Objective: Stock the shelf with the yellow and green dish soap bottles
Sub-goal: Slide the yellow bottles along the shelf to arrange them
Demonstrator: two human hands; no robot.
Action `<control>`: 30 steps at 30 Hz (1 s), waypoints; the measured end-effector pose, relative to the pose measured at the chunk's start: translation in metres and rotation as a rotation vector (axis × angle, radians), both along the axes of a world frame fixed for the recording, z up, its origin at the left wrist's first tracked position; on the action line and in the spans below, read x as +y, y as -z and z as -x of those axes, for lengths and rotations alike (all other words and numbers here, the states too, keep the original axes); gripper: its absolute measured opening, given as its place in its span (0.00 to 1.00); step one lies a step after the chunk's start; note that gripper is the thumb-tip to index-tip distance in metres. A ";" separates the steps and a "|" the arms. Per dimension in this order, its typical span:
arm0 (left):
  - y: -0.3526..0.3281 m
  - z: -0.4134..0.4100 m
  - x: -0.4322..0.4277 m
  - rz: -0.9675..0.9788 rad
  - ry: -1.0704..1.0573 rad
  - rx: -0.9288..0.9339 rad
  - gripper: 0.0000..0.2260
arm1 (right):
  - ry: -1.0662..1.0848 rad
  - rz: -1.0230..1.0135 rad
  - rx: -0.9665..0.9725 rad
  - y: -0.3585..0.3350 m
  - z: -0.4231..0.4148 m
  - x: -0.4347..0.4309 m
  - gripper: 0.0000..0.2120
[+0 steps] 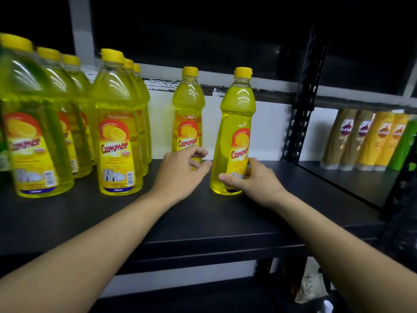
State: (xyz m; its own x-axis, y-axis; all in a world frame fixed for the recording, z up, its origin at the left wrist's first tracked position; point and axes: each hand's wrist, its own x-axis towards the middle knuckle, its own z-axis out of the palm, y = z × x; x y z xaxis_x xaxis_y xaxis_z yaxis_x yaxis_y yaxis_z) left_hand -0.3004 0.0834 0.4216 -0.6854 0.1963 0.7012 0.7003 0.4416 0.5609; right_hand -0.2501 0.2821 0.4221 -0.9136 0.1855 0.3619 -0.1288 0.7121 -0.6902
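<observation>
Right hand point(255, 180) grasps lower part of yellow bottle point(234, 132), fingers point(228, 177) wrapped around base; bottle upright on black shelf point(203, 213), right of centre. Left hand point(180, 170) just left of it, fingers loosely curled, released, holding nothing, in front of farther yellow bottle point(188, 114). Rows of yellow bottles point(117, 132) at left. Shampoo tubes point(365, 141) far right.

1. The right hand point(252, 179) grips the base of a yellow Cammer bottle point(234, 132) standing on the black shelf point(203, 213).
2. The left hand point(180, 172) hovers with loose fingers before a second bottle point(188, 109).
3. Rows of yellow bottles point(79, 123) stand left; Sunsilk tubes point(365, 141) stand right.
</observation>
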 end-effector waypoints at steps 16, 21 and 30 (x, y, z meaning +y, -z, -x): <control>0.006 -0.017 -0.029 -0.070 -0.150 -0.126 0.07 | -0.209 0.149 -0.015 0.015 0.003 -0.047 0.25; 0.008 -0.017 -0.026 -0.051 -0.138 -0.109 0.19 | -0.154 0.175 0.049 0.011 -0.003 -0.051 0.18; 0.009 -0.018 -0.028 -0.021 -0.125 -0.149 0.19 | -0.216 0.265 0.037 0.011 -0.003 -0.046 0.13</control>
